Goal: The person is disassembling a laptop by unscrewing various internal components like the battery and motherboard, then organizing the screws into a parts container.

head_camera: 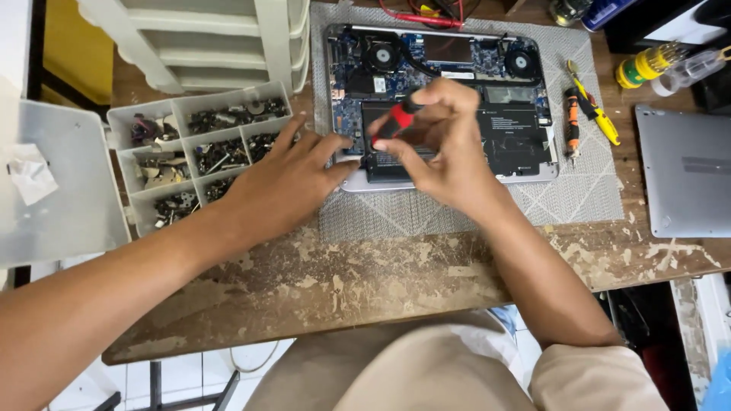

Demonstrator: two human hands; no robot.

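Left: a white plastic compartment tray point(199, 141) of dark screws. The left hand point(278, 183) lies flat, fingers spread, steadying the opened laptop point(442, 76) on a grey woven mat point(457, 209). The right hand point(449, 148) is clamped around a red-and-black screwdriver point(397, 122) over the matte battery. Advisable: keep the driver vertical, pressure light. The tabletop point(365, 281) is worn and flaking.

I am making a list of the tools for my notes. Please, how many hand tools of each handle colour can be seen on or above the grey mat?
Red and black handle, screwdriver held in the right hand: 1
Orange and black handle, tool lying on the mat: 1
Yellow handle, tool lying on the mat: 1
Total: 3
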